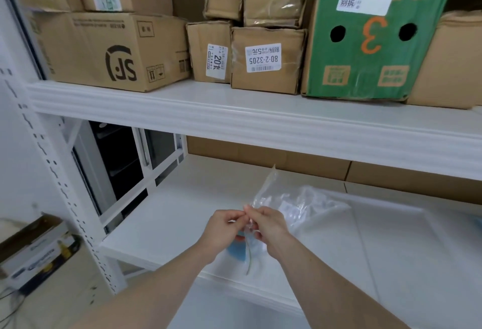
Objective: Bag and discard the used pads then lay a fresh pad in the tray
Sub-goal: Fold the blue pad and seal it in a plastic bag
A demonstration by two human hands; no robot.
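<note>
My left hand (223, 227) and my right hand (266, 223) meet over the lower shelf (161, 227), both pinching the twisted neck of a clear plastic bag (266, 185). One loose end of the neck sticks up above my fingers. A thin strand hangs down below them. The bag's body (310, 206) lies crumpled on the shelf to the right, with white stuff showing through it. Something blue (237, 250) shows under my hands, inside the plastic. No tray is in view.
The upper white shelf (234, 112) holds several cardboard boxes, one marked SF (114, 52), and a green box (370, 34). A perforated white upright (60, 177) stands at the left. A box (34, 250) sits on the floor at lower left. Flat cardboard lines the lower shelf's back.
</note>
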